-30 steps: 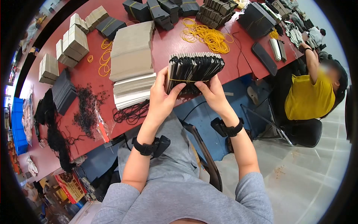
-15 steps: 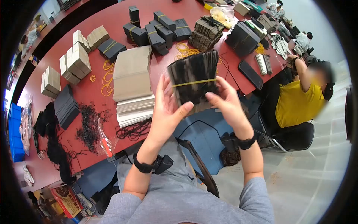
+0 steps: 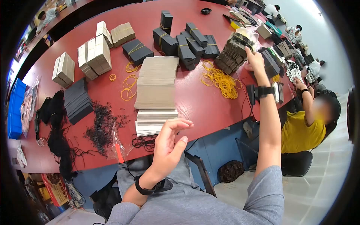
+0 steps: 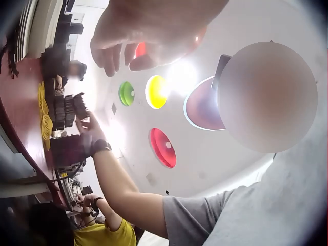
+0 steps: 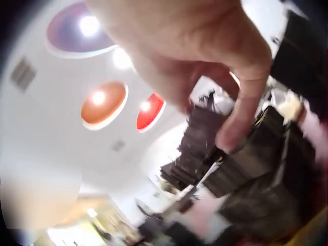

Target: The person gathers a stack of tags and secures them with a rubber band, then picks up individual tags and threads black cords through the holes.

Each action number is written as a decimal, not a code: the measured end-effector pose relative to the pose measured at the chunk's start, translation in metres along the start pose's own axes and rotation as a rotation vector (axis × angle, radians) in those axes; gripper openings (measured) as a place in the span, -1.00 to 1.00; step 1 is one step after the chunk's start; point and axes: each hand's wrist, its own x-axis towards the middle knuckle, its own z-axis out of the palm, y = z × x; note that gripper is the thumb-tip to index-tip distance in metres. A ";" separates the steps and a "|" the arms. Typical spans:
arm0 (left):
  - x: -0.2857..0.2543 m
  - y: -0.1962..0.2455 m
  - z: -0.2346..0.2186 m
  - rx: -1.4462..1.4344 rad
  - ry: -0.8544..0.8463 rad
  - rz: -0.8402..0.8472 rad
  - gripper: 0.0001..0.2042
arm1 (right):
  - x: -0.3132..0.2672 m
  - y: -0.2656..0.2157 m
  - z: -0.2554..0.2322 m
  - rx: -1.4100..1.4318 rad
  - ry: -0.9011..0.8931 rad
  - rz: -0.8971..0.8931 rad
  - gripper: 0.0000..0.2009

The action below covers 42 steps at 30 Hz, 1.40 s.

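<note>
Left hand (image 3: 167,150) empty, fingers relaxed; right hand (image 3: 256,64) at brown-black card bundles (image 3: 231,53), grip unclear — black card blocks (image 3: 167,44) banded, beige card stack (image 3: 155,88) apparently loose.

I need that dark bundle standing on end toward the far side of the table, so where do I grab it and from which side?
I'd pinch the upper half of the upright dark bundle across two opposite sides, with the hand coming from above. It stands on end with its top exposed, while its foot is close behind the lower-lying dark blocks.
</note>
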 end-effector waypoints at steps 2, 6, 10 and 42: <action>-0.003 -0.001 -0.005 0.081 -0.019 0.044 -0.68 | -0.027 -0.015 -0.003 -0.136 0.098 -0.009 -0.20; -0.010 0.003 -0.011 0.136 0.016 0.018 -0.75 | -0.031 -0.004 -0.014 -0.068 0.179 0.034 -0.23; -0.026 0.012 -0.018 0.111 0.077 -0.017 -0.78 | -0.091 -0.014 -0.032 0.222 0.018 -0.150 -0.53; -0.166 0.038 -0.161 0.733 0.494 0.262 -0.90 | -0.346 -0.104 0.078 -0.192 -0.155 -1.422 -0.68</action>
